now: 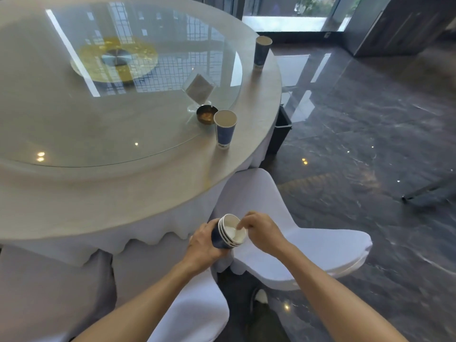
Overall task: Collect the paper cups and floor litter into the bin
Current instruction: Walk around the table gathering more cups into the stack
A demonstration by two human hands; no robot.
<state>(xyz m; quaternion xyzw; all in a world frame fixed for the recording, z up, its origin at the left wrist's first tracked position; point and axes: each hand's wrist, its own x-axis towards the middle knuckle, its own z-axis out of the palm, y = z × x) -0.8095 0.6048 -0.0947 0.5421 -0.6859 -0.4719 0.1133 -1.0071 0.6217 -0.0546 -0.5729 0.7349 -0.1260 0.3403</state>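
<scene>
My left hand grips a stack of nested blue paper cups, tilted with the mouths toward me, in front of the table edge. My right hand is at the stack's rim, fingers curled, one fingertip inside the top cup. Two more blue paper cups stand upright on the round table: one near the right edge, one at the far right edge. A dark bin stands on the floor behind the table's right side, partly hidden by the tablecloth.
A glass turntable covers the table's middle, with a small dark ashtray and a clear card stand on it. White-covered chairs stand right below my hands. Glossy dark marble floor spreads to the right.
</scene>
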